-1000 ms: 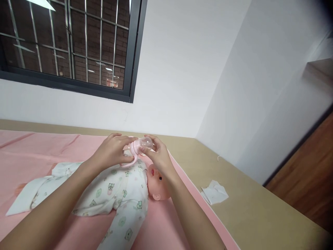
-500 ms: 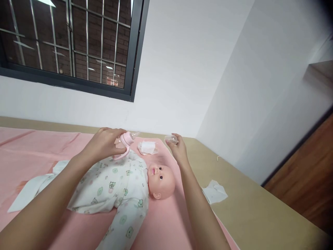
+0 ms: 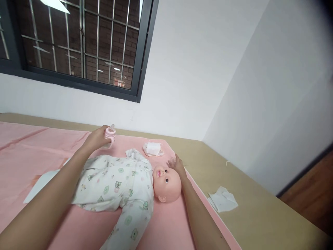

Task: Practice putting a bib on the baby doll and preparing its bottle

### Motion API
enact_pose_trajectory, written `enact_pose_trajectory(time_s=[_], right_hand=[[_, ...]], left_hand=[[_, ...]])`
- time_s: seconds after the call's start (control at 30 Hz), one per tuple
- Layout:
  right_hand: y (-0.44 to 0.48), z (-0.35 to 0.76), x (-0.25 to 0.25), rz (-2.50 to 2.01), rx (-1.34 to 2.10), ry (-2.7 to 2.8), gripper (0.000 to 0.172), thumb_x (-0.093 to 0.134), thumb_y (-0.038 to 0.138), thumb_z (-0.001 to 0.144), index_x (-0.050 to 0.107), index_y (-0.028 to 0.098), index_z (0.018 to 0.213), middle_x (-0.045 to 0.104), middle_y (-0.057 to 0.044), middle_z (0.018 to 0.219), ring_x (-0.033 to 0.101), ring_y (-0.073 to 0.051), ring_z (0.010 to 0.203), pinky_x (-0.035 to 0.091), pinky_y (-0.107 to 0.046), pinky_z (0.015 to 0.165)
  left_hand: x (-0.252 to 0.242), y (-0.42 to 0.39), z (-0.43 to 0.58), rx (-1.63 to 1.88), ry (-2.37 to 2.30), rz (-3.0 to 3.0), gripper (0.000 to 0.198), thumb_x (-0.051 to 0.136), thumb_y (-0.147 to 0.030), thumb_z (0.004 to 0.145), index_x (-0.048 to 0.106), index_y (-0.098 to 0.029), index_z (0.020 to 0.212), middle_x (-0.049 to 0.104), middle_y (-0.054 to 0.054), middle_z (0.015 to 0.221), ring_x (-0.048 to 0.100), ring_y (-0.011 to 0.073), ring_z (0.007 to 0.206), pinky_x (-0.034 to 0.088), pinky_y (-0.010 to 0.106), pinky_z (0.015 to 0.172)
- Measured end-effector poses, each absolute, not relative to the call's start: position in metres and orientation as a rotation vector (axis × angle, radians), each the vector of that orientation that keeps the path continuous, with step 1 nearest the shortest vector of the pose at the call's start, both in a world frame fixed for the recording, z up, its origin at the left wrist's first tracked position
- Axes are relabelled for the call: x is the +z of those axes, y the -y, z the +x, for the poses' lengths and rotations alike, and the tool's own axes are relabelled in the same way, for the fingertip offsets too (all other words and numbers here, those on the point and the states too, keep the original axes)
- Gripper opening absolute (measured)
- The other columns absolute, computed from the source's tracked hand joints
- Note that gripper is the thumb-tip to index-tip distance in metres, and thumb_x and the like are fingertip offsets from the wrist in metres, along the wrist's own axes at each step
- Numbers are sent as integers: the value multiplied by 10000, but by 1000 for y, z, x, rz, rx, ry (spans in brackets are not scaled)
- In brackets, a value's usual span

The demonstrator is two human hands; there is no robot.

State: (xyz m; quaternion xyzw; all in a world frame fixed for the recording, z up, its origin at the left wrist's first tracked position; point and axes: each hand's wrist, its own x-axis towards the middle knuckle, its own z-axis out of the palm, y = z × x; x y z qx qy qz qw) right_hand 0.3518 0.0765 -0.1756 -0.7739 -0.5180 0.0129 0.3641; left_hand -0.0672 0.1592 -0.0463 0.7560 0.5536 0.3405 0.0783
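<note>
A baby doll point(image 3: 168, 180) in a white printed romper lies on its back on a pink mat point(image 3: 41, 146), head to the right. My left hand point(image 3: 97, 138) is closed round a pink baby bottle point(image 3: 109, 133), held upright above the mat just past the doll's shoulder, its teat bare. My right hand point(image 3: 176, 163) rests with fingers stretched out on the mat edge, right behind the top of the doll's head. I cannot see the clear cap anywhere.
A small folded white cloth point(image 3: 153, 148) lies on the mat beyond the doll's head. A crumpled white tissue point(image 3: 222, 199) sits on the tan table point(image 3: 255, 215) to the right. White walls meet in a corner behind; a barred window point(image 3: 78, 45) is upper left.
My right hand pulled the clear cap off the bottle, carried it right, then came down behind the doll's head. My left hand moved the bottle left and stood it upright.
</note>
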Motion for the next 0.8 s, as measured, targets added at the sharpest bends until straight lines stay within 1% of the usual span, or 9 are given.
enact_pose_trajectory(time_s=[0.07,0.13,0.2,0.3,0.4,0.47,0.63,0.73,0.8], right_hand=[[-76,352,-177,-1929,28,1315,752,407,506,873,296,54,1465,452,-243,1341,480,-319,1271,394,-417,1036],[-74,351,-176,-1882,36,1315,785,353,557,883,273,45,1472,418,-253,1377,443,-319,1310,383,-405,1049],[-72,350,-174,-1869,59,1300,797,338,586,881,262,65,1480,407,-253,1390,471,-318,1282,400,-400,1026],[-70,349,-173,-1880,76,1272,786,336,580,885,267,65,1475,424,-258,1370,531,-312,1207,414,-401,1002],[-70,349,-172,-1890,70,1271,797,328,572,885,268,27,1464,426,-277,1355,541,-321,1186,418,-410,994],[-70,348,-172,-1895,91,1267,812,321,584,881,257,24,1467,406,-282,1371,535,-326,1199,421,-410,992],[-70,349,-173,-1903,120,1271,806,317,600,881,264,49,1467,397,-258,1401,439,-331,1314,386,-412,1047],[-74,354,-177,-1926,103,1285,798,332,579,882,288,25,1456,427,-268,1382,450,-334,1307,379,-421,1057],[-77,357,-181,-1922,75,1287,799,341,574,879,304,14,1448,452,-275,1358,469,-339,1287,382,-431,1051]], left_hand=[[-50,-164,-73,938,-1739,2195,497,593,-292,684,511,-202,1166,668,93,1091,633,291,968,447,303,703],[-55,-168,-78,846,-1805,2155,499,600,-276,670,500,-194,1152,667,103,1081,634,292,959,442,302,687],[-61,-173,-83,755,-1860,2149,523,608,-265,651,485,-184,1153,666,114,1074,632,295,950,434,302,673],[-72,-182,-88,671,-1919,2157,526,607,-260,633,476,-178,1135,664,124,1066,634,298,935,421,301,649],[-80,-188,-90,650,-1916,2161,482,593,-254,629,476,-183,1091,663,119,1059,638,294,937,411,295,632],[-84,-191,-90,634,-1909,2153,469,593,-253,626,472,-186,1074,668,108,1030,642,289,932,408,290,624],[-89,-193,-92,607,-1877,2122,463,587,-240,639,453,-188,1079,677,47,821,660,253,838,411,273,612],[-90,-196,-95,593,-1844,2125,489,601,-216,618,453,-171,1082,662,36,743,660,255,789,412,272,593],[-90,-199,-98,593,-1822,2133,481,613,-194,584,471,-159,1042,653,33,707,657,258,745,415,273,580]])
